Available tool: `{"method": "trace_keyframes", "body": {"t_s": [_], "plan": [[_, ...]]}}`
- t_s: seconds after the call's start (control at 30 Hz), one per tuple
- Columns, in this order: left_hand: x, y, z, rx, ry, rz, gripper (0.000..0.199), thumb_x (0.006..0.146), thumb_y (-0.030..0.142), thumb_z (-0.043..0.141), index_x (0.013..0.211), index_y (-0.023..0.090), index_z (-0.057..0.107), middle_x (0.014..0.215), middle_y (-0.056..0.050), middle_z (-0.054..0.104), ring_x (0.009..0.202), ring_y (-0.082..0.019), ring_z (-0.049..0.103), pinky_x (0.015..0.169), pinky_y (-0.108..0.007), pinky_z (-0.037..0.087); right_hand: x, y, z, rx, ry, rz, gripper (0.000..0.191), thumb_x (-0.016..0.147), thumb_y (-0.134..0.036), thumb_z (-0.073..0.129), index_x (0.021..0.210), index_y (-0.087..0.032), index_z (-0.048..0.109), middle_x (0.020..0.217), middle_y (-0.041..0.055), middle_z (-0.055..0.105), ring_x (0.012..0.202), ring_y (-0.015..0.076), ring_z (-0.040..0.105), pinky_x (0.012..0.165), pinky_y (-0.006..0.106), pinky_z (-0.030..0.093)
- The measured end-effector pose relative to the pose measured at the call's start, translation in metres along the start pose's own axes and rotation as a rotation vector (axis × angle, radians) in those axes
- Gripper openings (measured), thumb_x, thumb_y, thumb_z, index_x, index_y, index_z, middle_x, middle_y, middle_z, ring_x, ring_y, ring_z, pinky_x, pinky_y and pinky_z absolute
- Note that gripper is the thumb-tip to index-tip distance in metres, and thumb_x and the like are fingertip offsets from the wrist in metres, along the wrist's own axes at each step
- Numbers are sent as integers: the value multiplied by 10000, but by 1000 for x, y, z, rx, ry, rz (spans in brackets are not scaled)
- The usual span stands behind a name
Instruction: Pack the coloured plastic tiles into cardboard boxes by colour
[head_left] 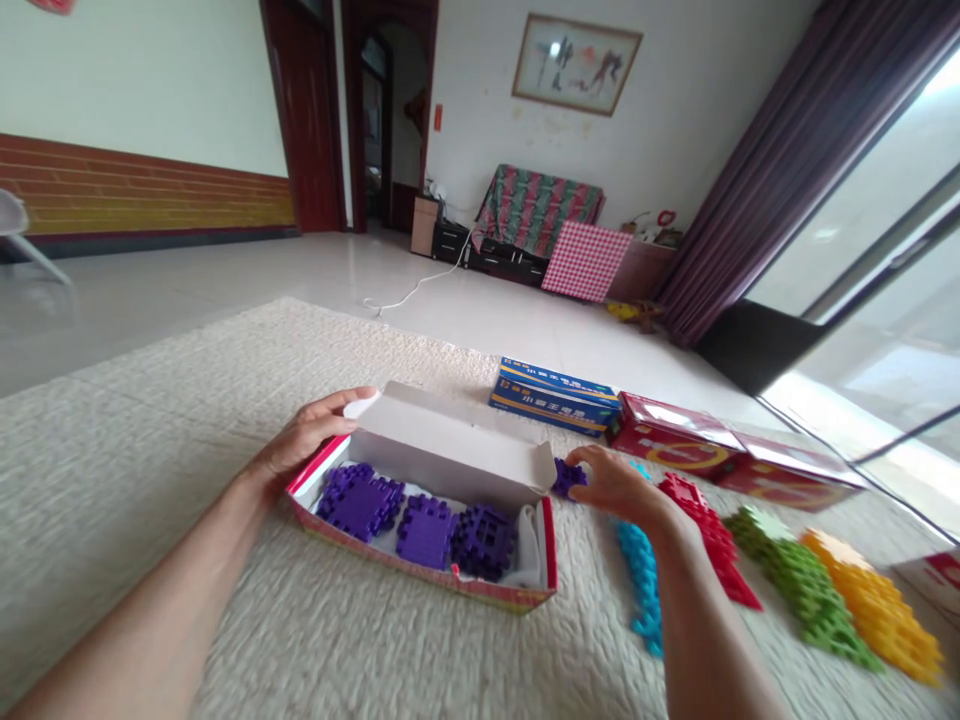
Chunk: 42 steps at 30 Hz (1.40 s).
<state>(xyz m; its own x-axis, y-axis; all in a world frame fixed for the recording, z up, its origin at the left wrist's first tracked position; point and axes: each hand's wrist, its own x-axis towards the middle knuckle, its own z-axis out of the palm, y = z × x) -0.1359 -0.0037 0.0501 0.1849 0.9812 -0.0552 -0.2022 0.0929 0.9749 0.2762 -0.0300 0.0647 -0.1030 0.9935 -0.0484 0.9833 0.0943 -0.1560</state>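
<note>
In front of me stands a long cardboard box with red edges, its white-lined lid raised. Inside lie purple interlocking plastic blocks, and a white item at the right end that I cannot identify. My left hand grips the box's left end, fingertips at the lid's side flap. Just beyond the right end, my right hand pinches a purple plastic block between thumb and fingers. Part of that block is hidden by the hand.
Rows of blue, red, green and yellow blocks lie on the beige mat at right. Blue boxes and red boxes stand behind. A white cable crosses the tiled floor.
</note>
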Motion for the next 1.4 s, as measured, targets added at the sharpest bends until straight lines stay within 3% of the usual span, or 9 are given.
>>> {"method": "trace_keyframes", "body": {"t_s": [0.3,0.43,0.53,0.63,0.77,0.93,1.17,1.33,1.4], "plan": [[0,1,1,-52,6,-12,611,635,201,705,1233,205,578,919,-33,731,687,-169,671,619,-236,516,-2,-6,-4,-29,3,9,297,673,-205,597,963,-179,655,987,76,676,920,217,629,814,300,455],[-1,1,0,-45,12,-5,595,641,198,699,1226,197,586,878,-29,732,652,-152,657,608,-225,501,-11,-18,-27,-56,155,41,265,719,-288,601,961,-194,654,988,81,674,861,232,646,755,318,471],[0,0,-2,-20,-11,19,589,648,196,688,1229,193,587,874,-24,728,654,-152,650,603,-226,493,-25,-41,-48,10,300,-67,276,739,-337,614,978,-203,640,995,75,672,844,238,643,747,352,477],[1,-2,-3,-15,-30,35,585,662,193,673,1239,196,577,900,-22,722,678,-153,651,619,-230,493,-41,-80,-57,131,386,-294,245,758,-327,630,975,-213,623,1028,59,657,910,216,622,815,360,470],[1,-2,-2,-18,-30,35,587,659,200,675,1238,201,577,927,-27,720,717,-168,658,636,-240,498,-55,-135,-45,300,210,-508,204,745,-245,661,941,-215,610,1023,39,631,892,167,599,816,311,474],[0,-2,-2,-29,-34,33,576,664,199,672,1234,209,583,906,-28,725,704,-167,657,634,-243,496,-54,-167,-19,291,40,-482,222,680,-212,711,876,-191,609,932,42,621,791,165,577,716,303,478],[0,-2,-1,-12,-14,34,606,641,211,683,1239,197,585,920,-37,727,711,-181,660,625,-250,495,-53,-156,-27,314,131,-466,200,747,-307,676,895,-188,614,938,42,623,776,154,580,711,299,460],[-1,1,1,-12,-12,30,603,640,204,685,1234,194,583,913,-35,726,688,-170,658,612,-242,500,-42,-106,-49,194,339,-364,118,807,-276,560,868,-196,623,876,36,657,785,167,611,743,318,453],[-1,2,2,-24,-6,16,607,641,203,693,1237,193,577,890,-34,728,658,-157,655,599,-231,499,-35,-78,-52,108,340,-246,132,777,-255,557,868,-196,632,878,45,674,802,186,628,739,323,457]]}}
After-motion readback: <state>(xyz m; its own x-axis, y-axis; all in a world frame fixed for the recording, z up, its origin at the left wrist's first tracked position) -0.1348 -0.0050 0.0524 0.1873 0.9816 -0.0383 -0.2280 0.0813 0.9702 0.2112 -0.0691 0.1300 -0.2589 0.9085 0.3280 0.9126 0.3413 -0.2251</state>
